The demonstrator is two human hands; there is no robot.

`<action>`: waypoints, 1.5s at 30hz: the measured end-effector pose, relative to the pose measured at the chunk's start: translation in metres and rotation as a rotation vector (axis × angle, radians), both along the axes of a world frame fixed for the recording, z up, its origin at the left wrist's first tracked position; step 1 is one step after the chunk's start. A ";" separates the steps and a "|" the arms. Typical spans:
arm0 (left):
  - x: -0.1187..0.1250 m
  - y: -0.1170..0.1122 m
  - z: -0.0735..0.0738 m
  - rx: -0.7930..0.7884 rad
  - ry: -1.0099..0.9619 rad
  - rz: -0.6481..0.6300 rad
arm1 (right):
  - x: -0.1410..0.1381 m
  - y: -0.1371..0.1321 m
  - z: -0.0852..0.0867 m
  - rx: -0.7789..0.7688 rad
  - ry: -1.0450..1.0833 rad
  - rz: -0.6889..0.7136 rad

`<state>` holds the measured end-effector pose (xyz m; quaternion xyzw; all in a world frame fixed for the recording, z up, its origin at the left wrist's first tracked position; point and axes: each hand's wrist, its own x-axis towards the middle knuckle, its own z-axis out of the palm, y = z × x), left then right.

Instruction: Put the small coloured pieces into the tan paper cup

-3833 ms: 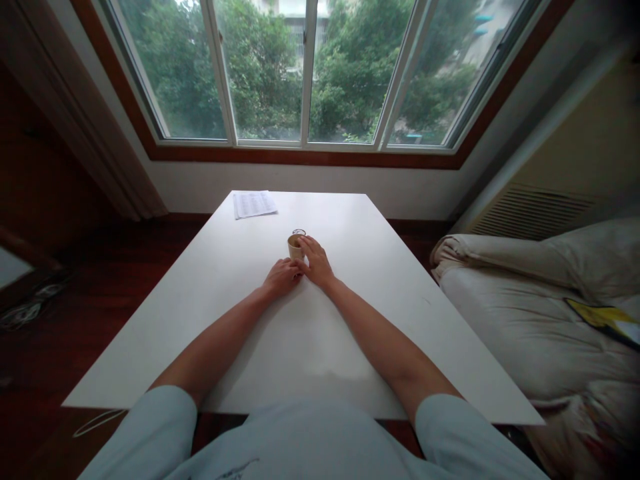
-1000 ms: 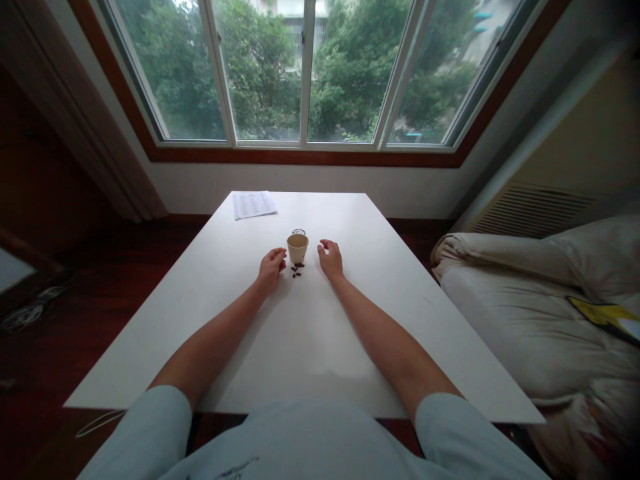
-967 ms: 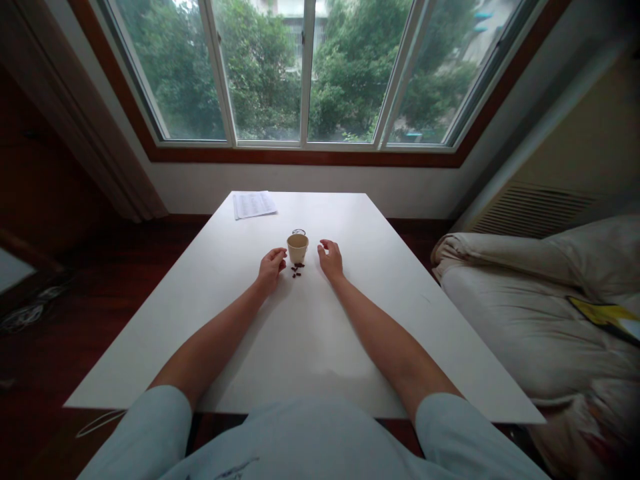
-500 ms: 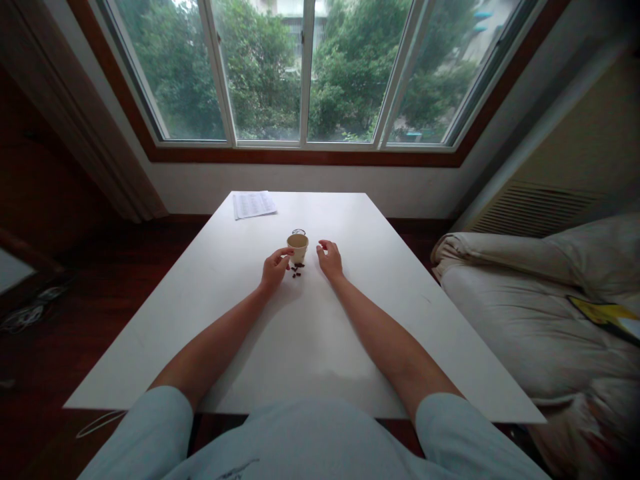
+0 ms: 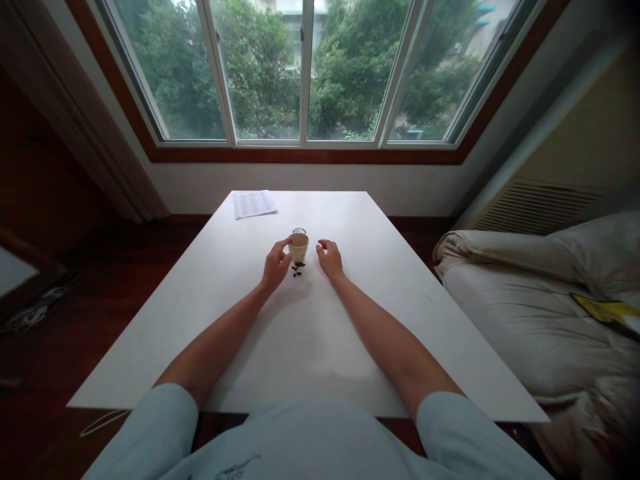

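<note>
A small beige paper cup (image 5: 299,250) stands upright near the middle of the white table (image 5: 320,333). Thumb and fingers of my left hand (image 5: 277,263) sit against the cup's left side, one finger by the rim and the thumb lower down. My right hand (image 5: 329,258) rests a little to the right of the cup, apart from it, with its fingers loosely curled and nothing between them. Several small dark brown pieces (image 5: 298,268) lie on the table just in front of the cup. Behind the cup, a thin dark-rimmed round thing (image 5: 299,231) shows in part; its kind is unclear.
Printed paper sheets (image 5: 255,204) lie at the table's far left corner. Beyond the table is a wide window (image 5: 305,73). To the right stands a sofa-like seat (image 5: 490,313) with a pale cover and a yellow-and-black item (image 5: 607,313) on it. Cables (image 5: 37,310) lie on the floor at left.
My left hand has shifted its fingers from in front of the cup to its left side, with a finger up by the rim. My right hand stays put.
</note>
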<state>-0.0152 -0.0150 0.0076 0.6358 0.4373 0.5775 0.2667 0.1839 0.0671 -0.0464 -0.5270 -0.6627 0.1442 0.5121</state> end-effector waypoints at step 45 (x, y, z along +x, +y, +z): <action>-0.026 0.011 -0.026 -0.123 0.695 0.073 | -0.012 -0.034 0.021 -0.093 -0.541 0.200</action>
